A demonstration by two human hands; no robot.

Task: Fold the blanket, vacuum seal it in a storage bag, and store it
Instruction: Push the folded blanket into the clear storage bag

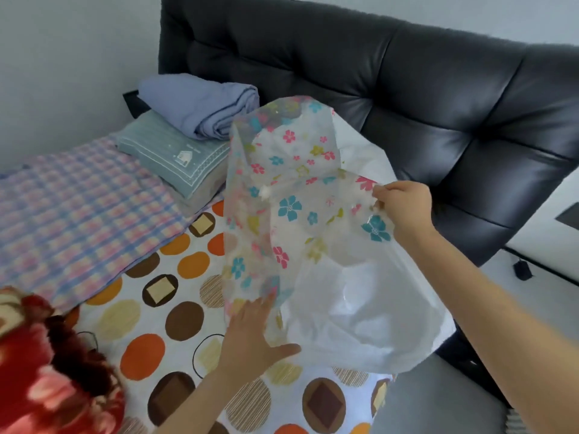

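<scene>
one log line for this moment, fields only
storage bag: held above bed | right hand: pinches bag | left hand: flat against bag | red blanket: on bed, not bagged

The bag [313,245] is thin, crinkled plastic: clear and glossy with printed flowers on one face, milky white on the other. The headboard [407,89] looks like black tufted leather, smooth with a soft sheen. At lower left the red blanket [47,371] is thick, fuzzy plush. The spotted sheet [175,324] is smooth matt cloth, the checked cover [78,208] puckered matt cloth. The pillow [175,151] is ribbed woven cloth, the blue roll [200,104] soft matt cloth.
</scene>
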